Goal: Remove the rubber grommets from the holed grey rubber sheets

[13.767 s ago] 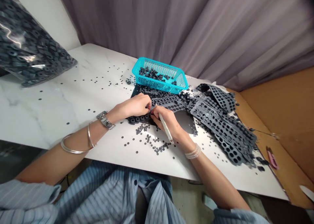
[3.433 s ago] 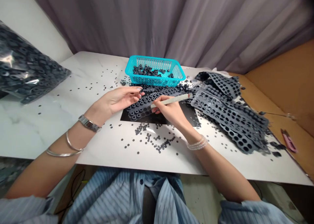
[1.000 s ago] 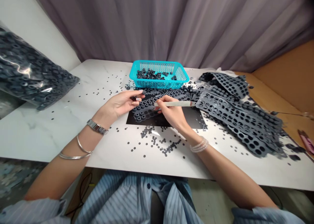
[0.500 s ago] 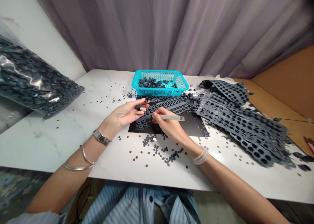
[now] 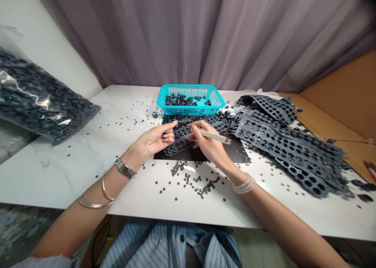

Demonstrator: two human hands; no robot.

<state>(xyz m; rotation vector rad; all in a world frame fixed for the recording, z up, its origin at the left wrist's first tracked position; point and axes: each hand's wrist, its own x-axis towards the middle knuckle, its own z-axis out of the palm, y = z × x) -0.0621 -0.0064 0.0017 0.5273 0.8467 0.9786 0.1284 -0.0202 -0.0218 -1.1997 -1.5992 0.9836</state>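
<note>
A dark rubber sheet of small rings [image 5: 183, 137] lies on a black mat [image 5: 232, 150] in the middle of the white marble table [image 5: 88, 142]. My right hand [image 5: 208, 144] grips a white pen-like tool [image 5: 214, 135] and rests on the sheet. My left hand [image 5: 155, 139] lies at the sheet's left edge, fingers curled with the fingertips near the rings; whether they pinch a ring is hidden. A teal plastic basket [image 5: 190, 99] with several loose black rings stands just behind the sheet.
A heap of punched-out dark sheets [image 5: 288, 142] covers the table's right side. Small black discs [image 5: 194, 182] litter the surface near the front edge. A clear bag full of black rings [image 5: 38, 103] sits at the left. Brown cardboard [image 5: 343, 99] and a grey curtain stand behind.
My right hand has shifted a little towards the basket and the tool's tail now points down to the right. My left hand stays at the sheet's left edge. The camera view barely moved.
</note>
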